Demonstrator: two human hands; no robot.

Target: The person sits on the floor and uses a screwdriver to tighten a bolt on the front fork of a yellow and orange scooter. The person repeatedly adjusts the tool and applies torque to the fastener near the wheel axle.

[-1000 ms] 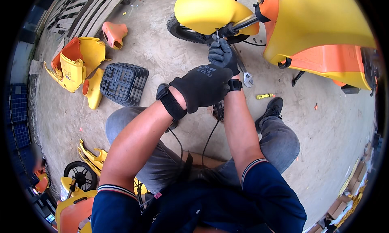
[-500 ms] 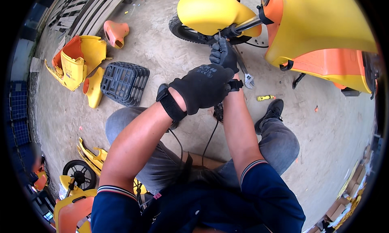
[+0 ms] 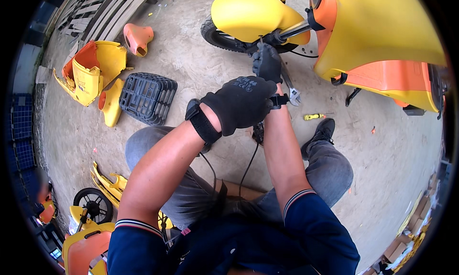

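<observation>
My right hand (image 3: 267,64), in a black glove, is closed beside the front wheel's axle, below the yellow front fender (image 3: 253,17). A thin metal tip shows above its fingers, but what it holds is mostly hidden. My left hand (image 3: 239,103), also gloved, is nearer to me, its back turned up and overlapping the right wrist; its fingers are hidden. An adjustable wrench (image 3: 294,96) extends past the right hand on its right side, its head over the concrete. The front tyre (image 3: 217,36) and grey fork leg (image 3: 294,29) belong to a yellow and orange scooter (image 3: 373,31).
A black crate-like basket (image 3: 147,98) and yellow and orange body panels (image 3: 93,69) lie on the left. To the right is a yellow-handled screwdriver (image 3: 313,117), near my shoe (image 3: 325,131). Wooden pallets (image 3: 112,12) stand far left; another scooter (image 3: 86,246) is at lower left.
My right hand has turned slightly at the axle, with its knuckles shifted. The left hand stays in nearly the same place.
</observation>
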